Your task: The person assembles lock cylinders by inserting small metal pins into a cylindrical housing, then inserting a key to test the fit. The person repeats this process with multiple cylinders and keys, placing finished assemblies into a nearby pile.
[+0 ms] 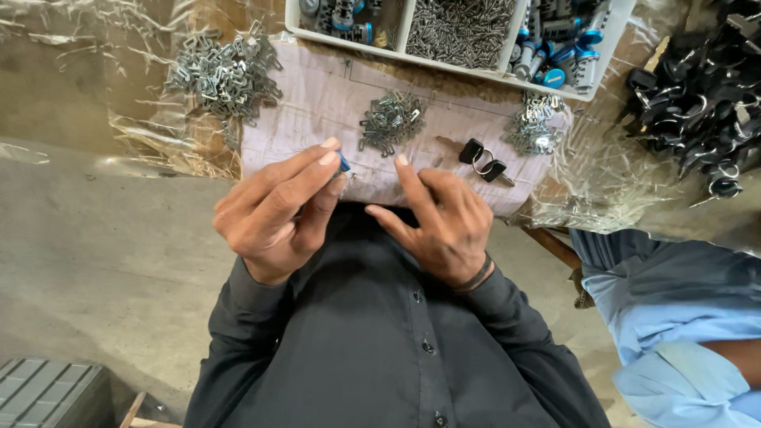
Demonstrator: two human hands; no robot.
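My left hand [277, 210] pinches a small blue part [342, 162] between its fingertips, just above the near edge of a pale board [333, 95]. My right hand [444, 218] hovers beside it, fingers spread, index finger pointing toward the board, holding nothing that I can see. On the board lie a small heap of metal clips [390, 120] and a pair of black-headed keys on a ring [483, 162], both a little beyond my fingertips.
A white divided tray [404, 36] at the far edge holds screws [460, 28] and blue-capped lock cylinders [555, 47]. More metal clips [226, 75] lie at far left and right [535, 127]. Black keys [701, 103] pile at right. Another person's light-blue sleeve [674, 317] is lower right.
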